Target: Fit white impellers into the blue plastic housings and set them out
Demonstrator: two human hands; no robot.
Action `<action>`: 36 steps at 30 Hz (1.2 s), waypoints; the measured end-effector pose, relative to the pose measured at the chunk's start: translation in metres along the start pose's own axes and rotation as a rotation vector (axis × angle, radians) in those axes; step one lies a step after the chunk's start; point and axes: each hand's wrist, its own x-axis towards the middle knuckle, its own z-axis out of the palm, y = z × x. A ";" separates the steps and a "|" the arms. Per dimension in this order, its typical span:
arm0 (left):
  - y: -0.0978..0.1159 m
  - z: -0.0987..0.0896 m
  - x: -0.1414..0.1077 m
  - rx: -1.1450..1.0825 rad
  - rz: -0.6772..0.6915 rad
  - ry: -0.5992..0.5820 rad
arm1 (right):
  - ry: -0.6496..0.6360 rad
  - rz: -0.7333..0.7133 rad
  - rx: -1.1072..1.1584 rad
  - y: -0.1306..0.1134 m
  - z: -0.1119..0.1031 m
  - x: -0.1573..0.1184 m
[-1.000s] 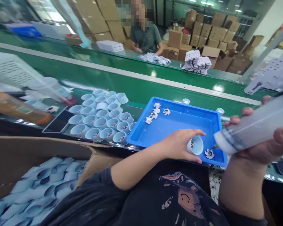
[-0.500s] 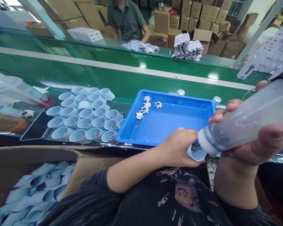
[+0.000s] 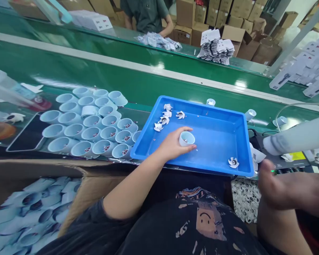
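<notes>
My left hand (image 3: 172,142) is closed around a light blue cup (image 3: 186,139), which it holds upright over the blue tray (image 3: 202,165). Small reddish and silvery bits lie inside this cup. At the right edge my right hand (image 3: 295,193) is blurred, its thumb apart from the rest and nothing visible in it. Just above that hand is a frosted cylindrical bottle (image 3: 297,136), separate from it. Small white fan wheels (image 3: 164,119) sit at the tray's left side, and one white fan wheel (image 3: 233,162) lies in its right front corner.
Rows of light blue cups (image 3: 91,134) stand left of the tray, many with small bits inside. A cardboard box (image 3: 95,186) of similar cups is at lower left. Behind runs a green conveyor (image 3: 138,79); a co-worker (image 3: 149,17) stands beyond it, near stacked white cartons (image 3: 215,49).
My left hand has moved left with the cup, from the tray's front right to over its middle. My right hand has let go of the bottle and dropped lower. A fan wheel now shows at front right.
</notes>
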 end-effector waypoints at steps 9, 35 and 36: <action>0.018 0.005 -0.003 0.125 0.062 -0.158 | -0.916 -0.161 -0.652 0.047 0.058 0.033; 0.004 0.003 -0.020 -0.157 0.419 0.320 | -0.588 0.095 -0.260 -0.036 0.098 0.054; 0.004 0.001 -0.024 -0.130 0.430 0.320 | -0.536 0.076 -0.159 -0.038 0.092 0.052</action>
